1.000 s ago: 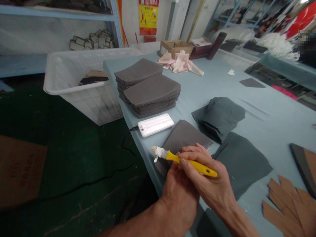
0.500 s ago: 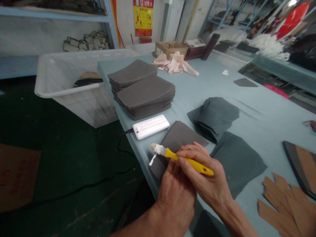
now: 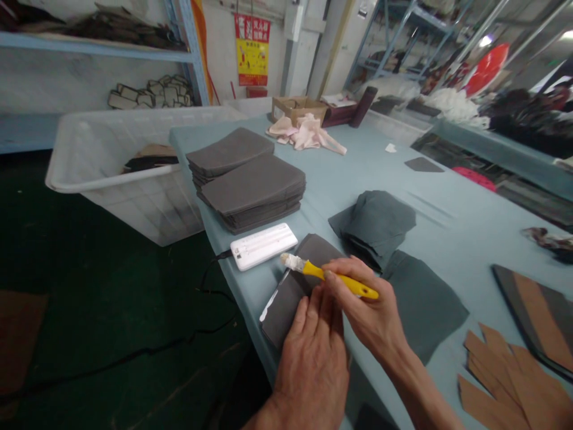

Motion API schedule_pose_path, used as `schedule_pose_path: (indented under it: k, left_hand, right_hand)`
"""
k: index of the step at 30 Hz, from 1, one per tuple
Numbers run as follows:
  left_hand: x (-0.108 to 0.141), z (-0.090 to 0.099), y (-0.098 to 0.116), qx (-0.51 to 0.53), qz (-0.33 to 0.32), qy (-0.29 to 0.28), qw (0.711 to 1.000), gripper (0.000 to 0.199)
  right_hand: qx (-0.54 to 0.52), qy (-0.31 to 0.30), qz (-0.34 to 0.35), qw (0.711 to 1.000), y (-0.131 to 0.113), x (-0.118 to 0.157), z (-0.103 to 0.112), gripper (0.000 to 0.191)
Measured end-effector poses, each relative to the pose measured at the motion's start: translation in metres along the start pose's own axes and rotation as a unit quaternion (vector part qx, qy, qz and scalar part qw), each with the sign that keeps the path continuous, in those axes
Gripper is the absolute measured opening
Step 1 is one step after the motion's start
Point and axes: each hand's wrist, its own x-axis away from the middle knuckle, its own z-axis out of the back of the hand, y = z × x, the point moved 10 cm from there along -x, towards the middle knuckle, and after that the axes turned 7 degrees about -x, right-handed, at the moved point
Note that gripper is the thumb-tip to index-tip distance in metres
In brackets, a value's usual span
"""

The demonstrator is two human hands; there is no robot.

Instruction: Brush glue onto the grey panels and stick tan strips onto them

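One smooth grey panel, white paste streaking its left edge, lies beneath our flattened left hand, right of the glossy white device; our right hand pinches the yellow-handled, paste-clotted brush.

Grip area, right hand on yellow brush: moderately bright, even, diffuse light; shadows soft. Tabletop beyond the grip pale and evenly lit. Left of the grip, floor very dark, detail mostly lost; cardboard box at far left dim, smeared. White case just past the brush tip reads brightest nearby. Far beyond and right of the grip, a small lamp glares; racks there hazy, leaning with wide-angle stretch. Slight softness overall; small lettering on poster, beyond-left, unreadable.
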Motion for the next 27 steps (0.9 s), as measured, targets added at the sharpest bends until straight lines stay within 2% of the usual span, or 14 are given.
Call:
schedule_pose_path:
  k: [5,11,17,27]
  left_hand:
    - [0.001,-0.001,0.0,0.003,-0.001,-0.004,1.0,0.063]
    - [0.003,-0.002,0.0,0.006,-0.008,0.0,1.0,0.063]
    - [0.002,0.002,-0.002,0.0,-0.004,0.012,1.0,0.06]
    - [0.005,0.001,-0.002,-0.004,-0.009,0.012,1.0,0.061]
  right_hand:
    - [0.003,0.011,-0.009,1.0,0.009,-0.017,0.004,0.029]
    - [0.002,-0.002,0.0,1.0,0.005,-0.015,0.003,0.023]
    - [0.004,0.037,0.004,0.999,0.024,-0.03,0.012,0.026]
    - [0.009,0.07,0.003,0.997,0.044,-0.037,0.021,0.027]
